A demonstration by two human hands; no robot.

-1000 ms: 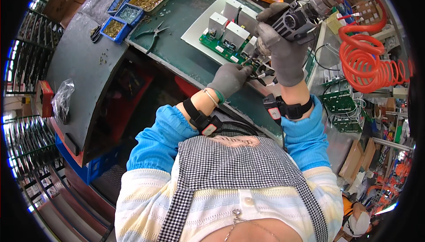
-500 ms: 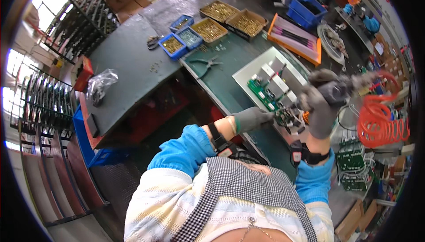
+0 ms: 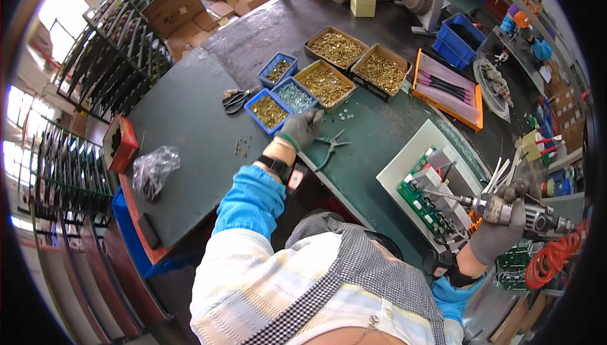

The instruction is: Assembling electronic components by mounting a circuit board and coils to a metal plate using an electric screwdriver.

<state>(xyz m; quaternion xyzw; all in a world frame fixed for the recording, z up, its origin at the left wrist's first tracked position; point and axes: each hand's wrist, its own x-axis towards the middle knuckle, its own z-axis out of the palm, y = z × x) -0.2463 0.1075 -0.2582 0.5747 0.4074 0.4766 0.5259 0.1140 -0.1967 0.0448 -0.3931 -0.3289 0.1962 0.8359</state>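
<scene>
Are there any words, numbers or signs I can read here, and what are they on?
No, nothing is clear enough to quote.
Cardboard box, upper left: faint dark printing, too small and blurred to read.
Red-and-white tag on the left wrist: its mark is too small to read.
Power tool in the right hand: no lettering I can make out.

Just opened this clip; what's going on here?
A person in grey gloves is at a green bench. Their right hand grips a power driver, its bit reaching across a green circuit board on a white panel. Their left hand is beside the small blue bins, near pliers lying on the bench; whether it holds anything is unclear.
</scene>
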